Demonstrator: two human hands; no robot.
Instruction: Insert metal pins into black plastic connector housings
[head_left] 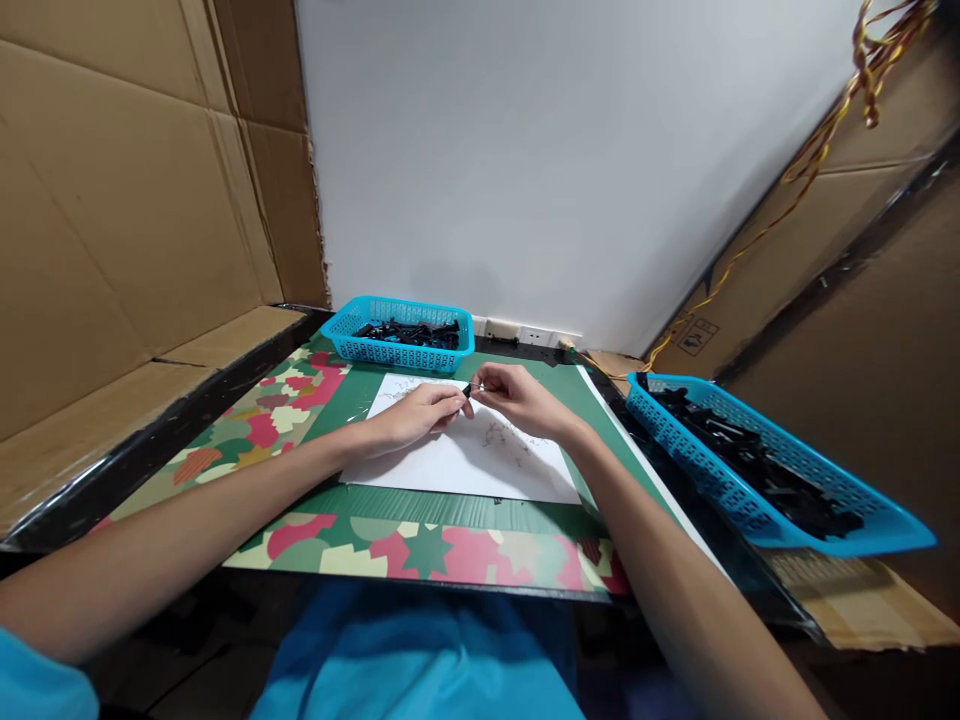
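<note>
Over a white sheet (465, 465), my two hands meet near the middle of the table. My left hand (420, 415) is closed around a small black piece (468, 390), whose tip shows between thumb and forefinger. From the other side, my right hand (517, 398) pinches close against that black piece; what sits in its fingertips is too small to make out. Tiny brownish bits (514, 440) lie scattered on the paper under my right hand. More such bits (405, 388) show beyond my left hand.
At the back stands a blue basket (397, 355) with many black parts. Another blue basket (750, 480) of black parts is at the right edge. Cardboard walls (120, 200) flank the table. Sockets (536, 337) line the wall, and twisted yellow wires (750, 255) hang at right.
</note>
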